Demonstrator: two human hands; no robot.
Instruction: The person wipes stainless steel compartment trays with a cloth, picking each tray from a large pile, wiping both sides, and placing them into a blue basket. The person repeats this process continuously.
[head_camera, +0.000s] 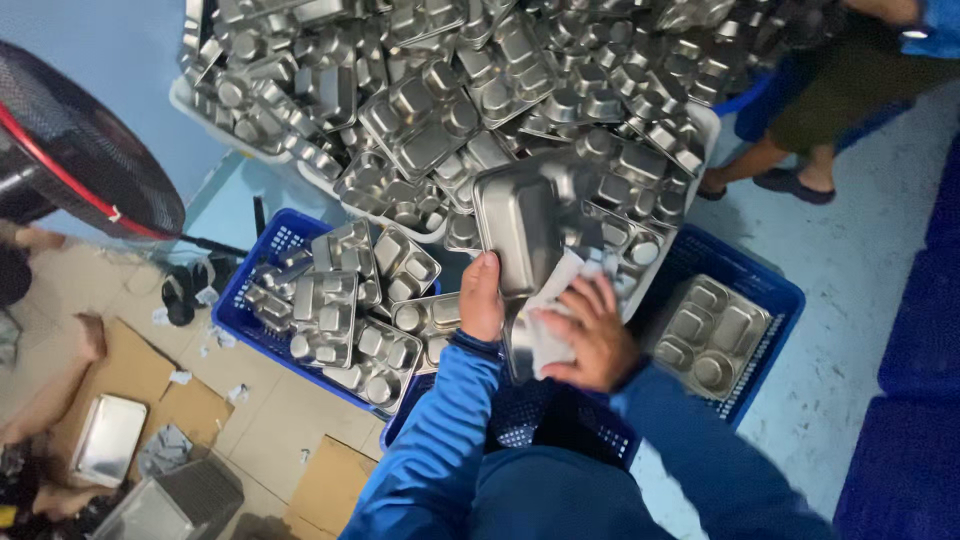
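A steel tray (520, 225) is held upright at the centre of the frame, its smooth underside turned towards the camera. The grip of the left hand (481, 298) is pressed together on the tray's lower left edge, thumb to the front. A white cloth (560, 300) is pinched under the spread fingers of the right hand (590, 335), which is pressed flat against the lower part of the tray. Both arms are covered by blue sleeves (440, 440). Across the upper frame a large heap of compartment trays (430, 110) is seen. Blue crates (745, 280) lie below it, at centre left and centre right, each holding more trays. At the lower left, flattened cardboard (140, 370) is spread on the floor, and a black fan (70, 150) is seen at the left edge.
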